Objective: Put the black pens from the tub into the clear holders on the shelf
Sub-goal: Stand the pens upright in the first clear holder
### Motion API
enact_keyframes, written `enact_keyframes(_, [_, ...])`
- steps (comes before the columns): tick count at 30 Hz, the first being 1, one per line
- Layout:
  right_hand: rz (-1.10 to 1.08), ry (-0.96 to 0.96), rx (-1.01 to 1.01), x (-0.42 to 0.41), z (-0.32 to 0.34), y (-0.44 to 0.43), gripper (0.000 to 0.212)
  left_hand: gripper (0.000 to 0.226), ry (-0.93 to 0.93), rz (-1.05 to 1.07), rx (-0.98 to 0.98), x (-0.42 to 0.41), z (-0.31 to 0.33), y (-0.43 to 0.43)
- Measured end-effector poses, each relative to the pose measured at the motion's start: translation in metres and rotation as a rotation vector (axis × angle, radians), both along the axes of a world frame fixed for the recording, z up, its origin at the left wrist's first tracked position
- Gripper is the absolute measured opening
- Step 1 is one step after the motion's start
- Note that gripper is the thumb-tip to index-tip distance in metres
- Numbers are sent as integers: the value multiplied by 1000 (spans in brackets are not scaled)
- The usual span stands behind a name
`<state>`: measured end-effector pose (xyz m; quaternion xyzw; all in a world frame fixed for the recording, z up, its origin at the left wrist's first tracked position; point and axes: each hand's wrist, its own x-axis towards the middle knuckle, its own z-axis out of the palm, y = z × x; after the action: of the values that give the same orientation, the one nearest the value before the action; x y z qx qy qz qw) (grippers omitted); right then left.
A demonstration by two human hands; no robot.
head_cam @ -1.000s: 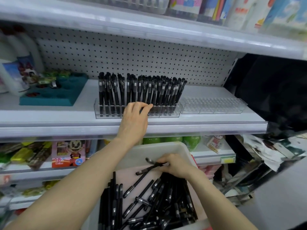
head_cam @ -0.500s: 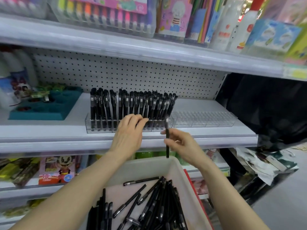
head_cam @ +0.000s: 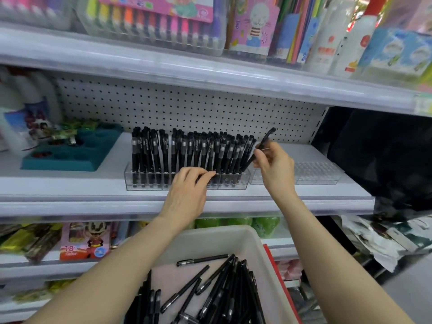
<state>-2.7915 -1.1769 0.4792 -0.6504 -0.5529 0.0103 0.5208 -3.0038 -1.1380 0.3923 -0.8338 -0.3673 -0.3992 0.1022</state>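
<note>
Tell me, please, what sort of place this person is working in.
Probably a shop's stationery aisle: white shelves with a pegboard back, coloured marker packs above, and a clear holder full of black pens.

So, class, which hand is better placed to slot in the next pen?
The right hand: it pinches a black pen tilted at the filled holder. The left hand only rests on its front.

You held pen [head_cam: 266,139] of smooth, matt black plastic. Filled holder [head_cam: 145,183] and empty holder [head_cam: 315,175] were clear glossy plastic. Tub [head_cam: 233,232] was smooth off-white plastic, dull sheen. Pegboard [head_cam: 187,108] looked matt white, perforated. Teal tray [head_cam: 63,161] looked matt.
</note>
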Motion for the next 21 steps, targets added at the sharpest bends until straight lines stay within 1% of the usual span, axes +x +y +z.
enact_keyframes(4, [-36,-185,-146,-1,-11,7,21,49,-2,-9,22,0,-1,1])
enact_keyframes(7, [-64,-281,-238,-4,-18,10,23,50,-8,-6,16,1,-2,1])
enact_keyframes(18, [-122,-276,-248,-9,-20,14,23,50,-15,-7,9,1,-3,0])
enact_keyframes(21, [-112,-233,-231,-10,-23,12,21,49,-11,-14,-1,0,-3,1])
